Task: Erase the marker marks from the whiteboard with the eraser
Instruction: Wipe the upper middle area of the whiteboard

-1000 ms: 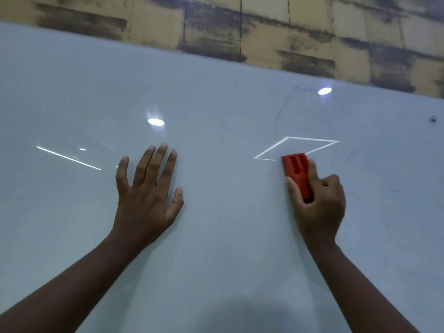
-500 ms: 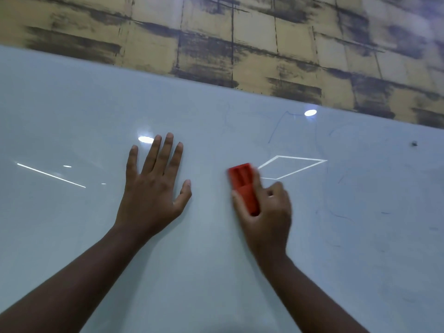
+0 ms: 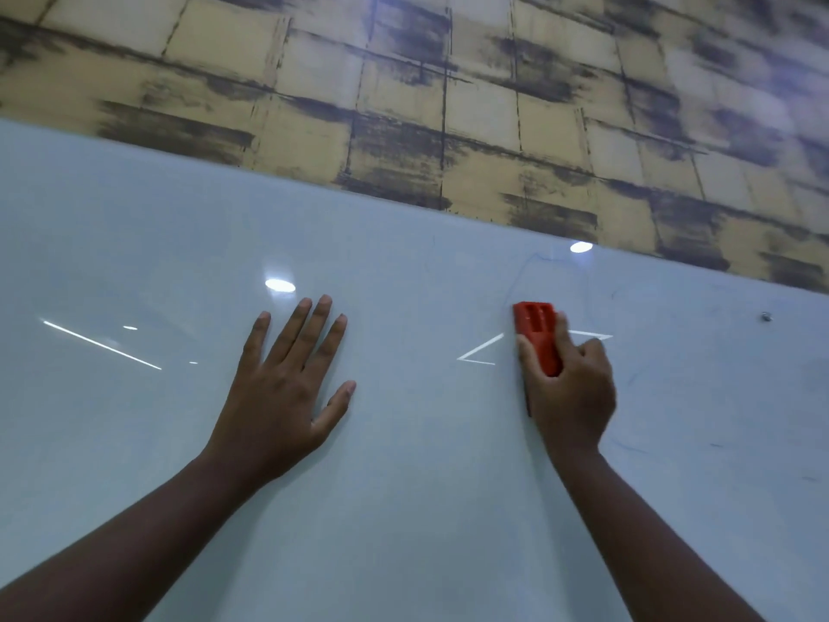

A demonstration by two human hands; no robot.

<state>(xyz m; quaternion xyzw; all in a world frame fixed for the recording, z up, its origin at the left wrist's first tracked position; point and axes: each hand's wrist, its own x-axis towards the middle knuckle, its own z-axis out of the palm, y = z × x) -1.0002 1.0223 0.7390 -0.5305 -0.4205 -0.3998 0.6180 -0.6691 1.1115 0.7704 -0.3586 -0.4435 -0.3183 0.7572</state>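
The whiteboard point(image 3: 403, 487) fills the lower part of the head view, pale and glossy. My right hand point(image 3: 572, 392) grips a red eraser point(image 3: 536, 336) and holds it against the board right of centre. Faint blue marker marks point(image 3: 522, 276) run above the eraser, and more thin strokes point(image 3: 630, 446) lie to the right of my hand. My left hand point(image 3: 287, 388) rests flat on the board with fingers spread, left of the eraser.
Above the board's top edge is a wall of yellow tiles point(image 3: 403, 105) with dark smears. Bright light reflections point(image 3: 280, 285) sit on the board. A small dark screw or dot point(image 3: 765, 316) is near the right edge.
My right hand swept the eraser left toward my left hand, then back to the right and a little up. The view tilted upward, showing more wall. My left hand stayed flat.
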